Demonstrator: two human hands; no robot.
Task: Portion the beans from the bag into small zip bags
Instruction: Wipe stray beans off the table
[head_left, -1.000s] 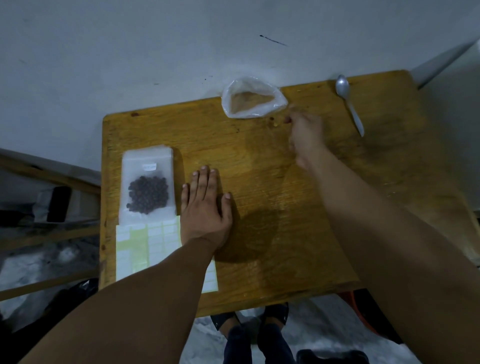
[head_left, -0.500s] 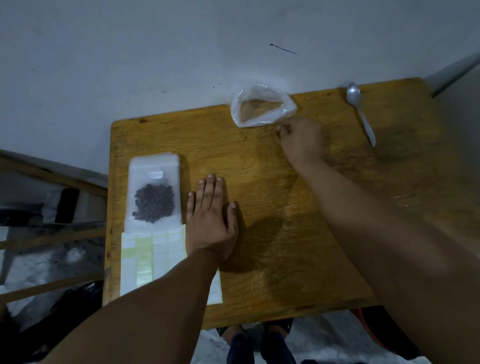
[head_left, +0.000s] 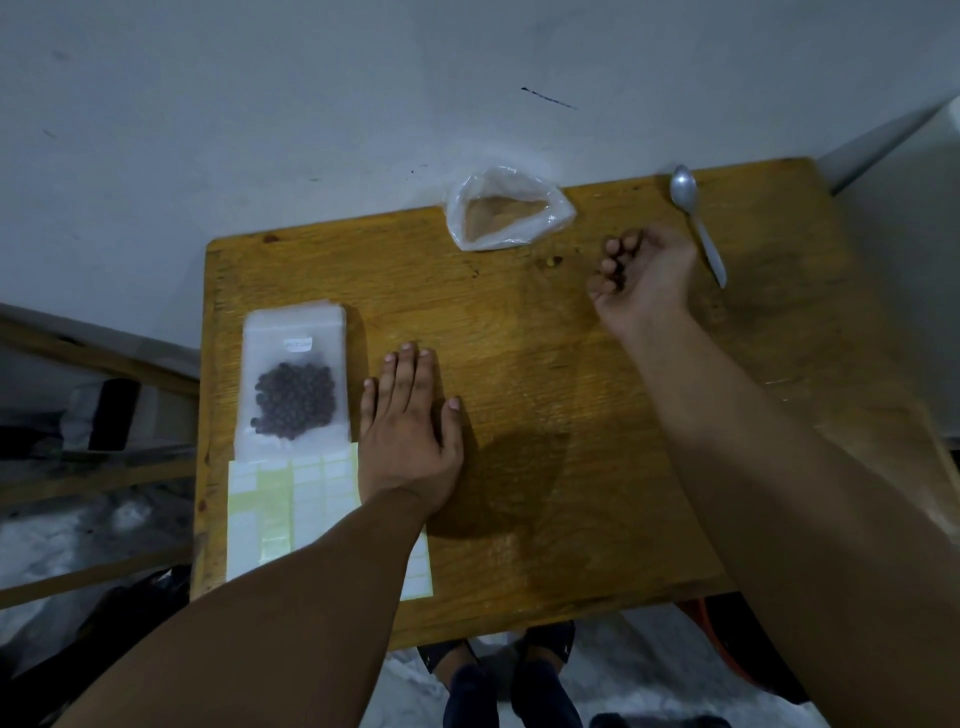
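The fingers (head_left: 615, 254) of the right hand (head_left: 647, 280) curl over its upturned palm; whether they hold anything is too dim to tell. The left hand (head_left: 410, 431) lies flat on the bench (head_left: 545, 415), fingers straight, just beside the zip bag (head_left: 291, 332) of dark beans (head_left: 293, 397). The open bag (head_left: 506, 208) lies near the right hand, not touching it.

Left hand (head_left: 410, 441) flat on bench (head_left: 545, 415), just beside zip bag (head_left: 291, 332) of dark beans (head_left: 293, 405) along left edge. Right hand (head_left: 644, 275) palm-up, fingers curled, between plastic bag (head_left: 506, 208) at far edge and spoon (head_left: 696, 223). Label sheet (head_left: 306, 499) at near left corner.
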